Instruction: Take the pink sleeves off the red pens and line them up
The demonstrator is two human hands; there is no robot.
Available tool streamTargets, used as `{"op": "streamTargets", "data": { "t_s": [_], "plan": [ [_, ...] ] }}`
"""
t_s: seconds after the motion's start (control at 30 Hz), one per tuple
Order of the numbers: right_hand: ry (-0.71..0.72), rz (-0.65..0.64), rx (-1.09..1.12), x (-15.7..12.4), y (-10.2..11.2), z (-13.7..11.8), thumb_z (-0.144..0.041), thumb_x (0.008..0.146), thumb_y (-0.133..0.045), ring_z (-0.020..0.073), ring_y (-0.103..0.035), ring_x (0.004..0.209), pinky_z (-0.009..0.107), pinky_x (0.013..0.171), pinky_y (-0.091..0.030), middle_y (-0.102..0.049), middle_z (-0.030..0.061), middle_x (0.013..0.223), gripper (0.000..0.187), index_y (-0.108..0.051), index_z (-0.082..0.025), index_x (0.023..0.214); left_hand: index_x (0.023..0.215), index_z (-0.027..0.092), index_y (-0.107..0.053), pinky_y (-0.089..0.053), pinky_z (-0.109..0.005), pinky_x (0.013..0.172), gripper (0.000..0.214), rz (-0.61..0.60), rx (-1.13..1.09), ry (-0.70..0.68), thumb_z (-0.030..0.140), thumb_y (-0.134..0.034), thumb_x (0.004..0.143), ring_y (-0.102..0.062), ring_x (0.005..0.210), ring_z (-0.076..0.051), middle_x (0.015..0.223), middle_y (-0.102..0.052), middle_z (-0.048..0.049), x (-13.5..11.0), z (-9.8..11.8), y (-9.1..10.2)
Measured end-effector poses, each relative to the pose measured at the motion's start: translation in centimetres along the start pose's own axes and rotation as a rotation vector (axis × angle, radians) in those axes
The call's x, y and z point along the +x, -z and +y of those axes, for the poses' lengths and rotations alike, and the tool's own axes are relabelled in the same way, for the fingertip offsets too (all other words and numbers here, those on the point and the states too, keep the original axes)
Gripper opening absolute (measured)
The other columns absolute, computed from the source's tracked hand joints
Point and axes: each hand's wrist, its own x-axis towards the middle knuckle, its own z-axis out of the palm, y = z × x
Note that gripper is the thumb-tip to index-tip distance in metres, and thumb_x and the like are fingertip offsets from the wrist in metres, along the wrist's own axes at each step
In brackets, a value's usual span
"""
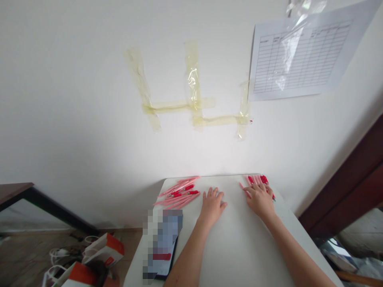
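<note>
My left hand lies palm down on the white table, fingers spread and holding nothing. Just left of it is a loose pile of slim pink pens, with a few red pens among them. My right hand is at the table's far right, over a row of pink and red pens. A single pink pen pokes out on the left, pinched at my thumb and index finger. The other fingers rest on the row and hide part of it.
A phone, partly blurred out, lies on the left of the white table. Behind rises a wall with yellowish tape strips and a printed sheet. Orange-and-white boxes and cables are on the floor at left; dark red furniture stands at right.
</note>
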Motion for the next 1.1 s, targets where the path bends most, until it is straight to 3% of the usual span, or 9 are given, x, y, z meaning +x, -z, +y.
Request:
{"op": "streamTargets", "data": {
  "t_s": [0.17, 0.47, 0.6, 0.77, 0.97, 1.1],
  "plan": [
    [0.006, -0.064, -0.032, 0.1, 0.3, 0.1, -0.026, 0.092, -0.053, 0.0319, -0.057, 0.109, 0.058, 0.101, -0.032, -0.074, 0.0081, 0.095, 0.025, -0.076, -0.030, 0.100, 0.135, 0.027, -0.054, -0.024, -0.064, 0.121, 0.041, 0.007, 0.010, -0.001, 0.041, -0.053, 0.095, -0.030, 0.150, -0.035, 0.157, -0.043, -0.0085, 0.0, 0.0, -0.1],
    [0.039, 0.019, -0.211, 1.0, 0.2, -1.1, -0.019, 0.093, -0.051, 0.0323, -0.050, 0.122, 0.057, 0.112, -0.017, -0.073, 0.0073, 0.100, 0.026, -0.075, -0.026, 0.086, 0.136, 0.028, -0.053, -0.025, -0.064, 0.121, 0.042, 0.001, 0.041, -0.001, 0.041, -0.051, 0.096, -0.029, 0.150, -0.035, 0.158, -0.041, -0.0090, 0.1, 0.0, -0.3],
    [0.036, 0.008, -0.247, 1.1, -0.2, -0.9, -0.017, 0.091, -0.050, 0.0324, -0.048, 0.125, 0.058, 0.114, -0.013, -0.073, 0.0076, 0.107, 0.026, -0.075, -0.025, 0.089, 0.136, 0.028, -0.053, -0.025, -0.064, 0.121, 0.042, 0.001, 0.042, -0.001, 0.042, -0.051, 0.096, -0.029, 0.151, -0.035, 0.158, -0.041, -0.0090, 0.2, -0.1, -0.4],
    [0.017, -0.021, -0.245, 1.2, -0.8, -0.1, -0.017, 0.091, -0.048, 0.0333, -0.049, 0.124, 0.059, 0.113, -0.016, -0.071, 0.0087, 0.114, 0.028, -0.075, -0.025, 0.097, 0.136, 0.028, -0.052, -0.024, -0.064, 0.121, 0.043, -0.011, 0.036, 0.004, 0.042, -0.049, 0.096, -0.027, 0.151, -0.034, 0.158, -0.040, -0.0088, 0.2, -0.1, -0.4],
    [0.064, 0.030, -0.158, 1.0, -0.9, 0.9, -0.018, 0.090, -0.048, 0.0362, -0.048, 0.123, 0.064, 0.112, -0.021, -0.069, 0.0105, 0.112, 0.032, -0.073, -0.028, 0.107, 0.137, 0.028, -0.051, -0.023, -0.064, 0.122, 0.043, -0.005, 0.027, 0.003, 0.041, -0.050, 0.096, -0.027, 0.151, -0.034, 0.158, -0.041, -0.0094, 0.1, -0.1, -0.4],
    [0.063, 0.041, -0.118, 1.0, -0.8, 1.1, -0.021, 0.092, -0.047, 0.0359, -0.049, 0.121, 0.063, 0.111, -0.026, -0.068, 0.0106, 0.112, 0.030, -0.074, -0.027, 0.104, 0.136, 0.029, -0.051, -0.024, -0.064, 0.121, 0.042, -0.003, 0.031, 0.003, 0.041, -0.050, 0.096, -0.027, 0.151, -0.034, 0.158, -0.041, -0.0088, 0.1, -0.2, -0.5]
  ]
}}
